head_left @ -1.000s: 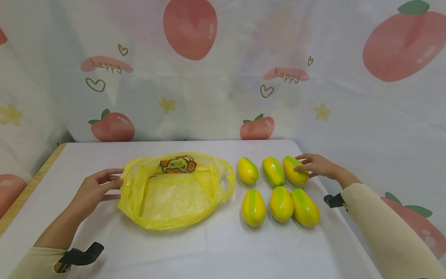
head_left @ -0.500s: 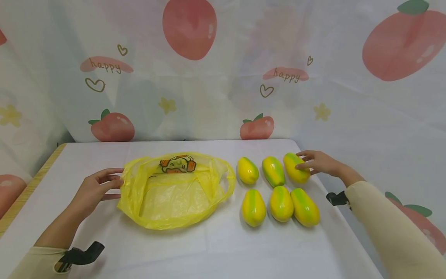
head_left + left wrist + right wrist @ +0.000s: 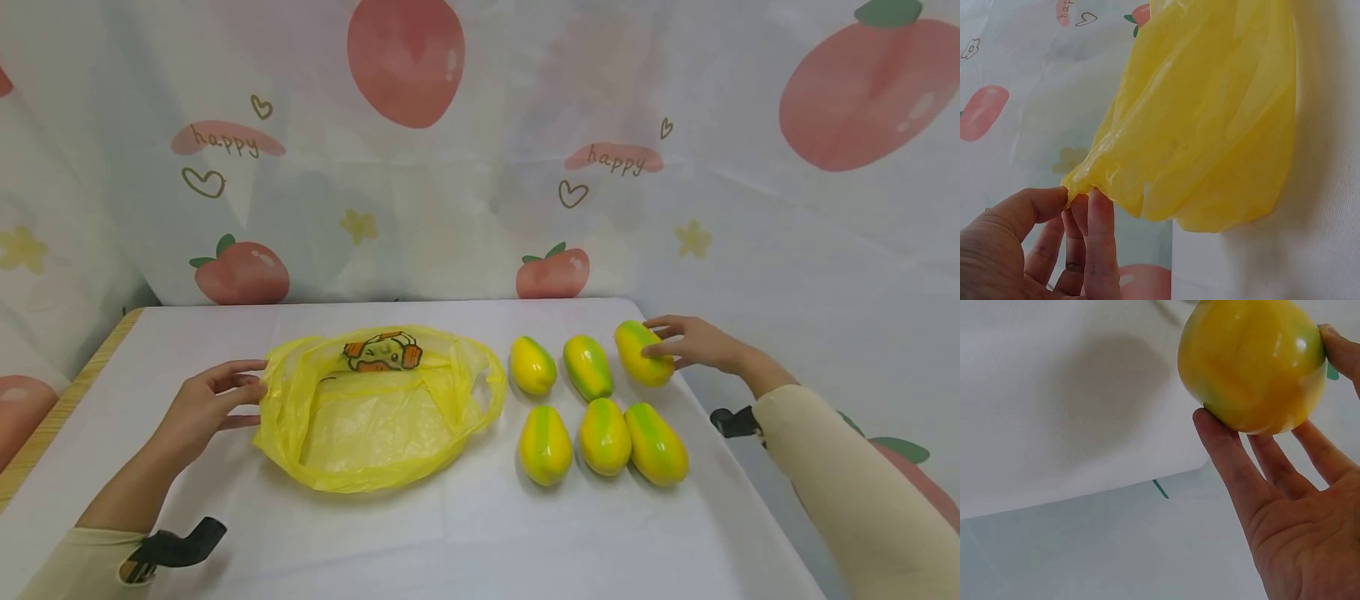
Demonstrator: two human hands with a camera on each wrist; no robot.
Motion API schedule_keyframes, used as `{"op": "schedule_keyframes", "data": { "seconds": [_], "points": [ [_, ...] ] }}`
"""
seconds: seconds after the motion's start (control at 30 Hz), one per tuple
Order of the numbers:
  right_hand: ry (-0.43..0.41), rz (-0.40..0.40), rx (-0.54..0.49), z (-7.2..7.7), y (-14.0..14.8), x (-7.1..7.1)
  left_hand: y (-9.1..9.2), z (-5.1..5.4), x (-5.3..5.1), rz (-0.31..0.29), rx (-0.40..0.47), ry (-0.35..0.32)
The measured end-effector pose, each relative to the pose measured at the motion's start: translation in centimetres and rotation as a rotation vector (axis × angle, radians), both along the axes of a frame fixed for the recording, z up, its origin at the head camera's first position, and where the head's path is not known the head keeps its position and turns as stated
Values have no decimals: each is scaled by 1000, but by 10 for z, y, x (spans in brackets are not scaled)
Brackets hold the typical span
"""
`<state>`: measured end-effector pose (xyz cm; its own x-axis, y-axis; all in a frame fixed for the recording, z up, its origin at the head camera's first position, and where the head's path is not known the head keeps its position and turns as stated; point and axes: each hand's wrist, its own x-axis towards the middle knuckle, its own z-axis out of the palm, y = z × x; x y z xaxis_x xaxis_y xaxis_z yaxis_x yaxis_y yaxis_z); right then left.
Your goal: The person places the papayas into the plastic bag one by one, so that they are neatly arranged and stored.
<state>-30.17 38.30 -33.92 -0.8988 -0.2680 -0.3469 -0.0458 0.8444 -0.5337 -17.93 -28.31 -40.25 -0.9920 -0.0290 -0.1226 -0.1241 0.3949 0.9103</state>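
Observation:
My left hand [image 3: 201, 414] pinches the left edge of a yellow plastic bag [image 3: 378, 425], whose wide mouth faces up; the left wrist view shows thumb and fingertips on a gathered bit of the bag [image 3: 1204, 125]. At the table's back right, my right hand [image 3: 701, 343] grips a yellow-green papaya [image 3: 641, 354] between thumb and fingers. That papaya [image 3: 1254, 362] is off the table, its shadow lying apart from it in the right wrist view. Nearby lie two papayas [image 3: 533, 367] [image 3: 588, 368] in the back row and three in front [image 3: 545, 447] [image 3: 605, 437] [image 3: 657, 445].
A white cloth [image 3: 450, 542] covers the table, with a wooden edge [image 3: 67, 396] showing at the left. Behind and to the right hangs a fruit-printed curtain [image 3: 450, 208]. Black straps with mounts [image 3: 180, 546] are on both wrists.
My right hand has moved up and to the right with the gripped papaya, away from the neighbouring ones. The left hand and the bag have stayed nearly still.

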Motion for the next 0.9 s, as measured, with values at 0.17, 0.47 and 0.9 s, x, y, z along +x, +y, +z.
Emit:
{"op": "schedule_keyframes", "data": {
  "seconds": [0.17, 0.47, 0.9],
  "points": [
    [-5, -5, -17, 2, 0, 1, 0, 0, 0, -6, 3, 2],
    [-17, -9, -42, 2, -5, 7, -2, -1, 1, -26, 31, 13],
    [4, -21, -86, 3, -18, 14, -2, 0, 2, -17, 39, 10]
  ]
}}
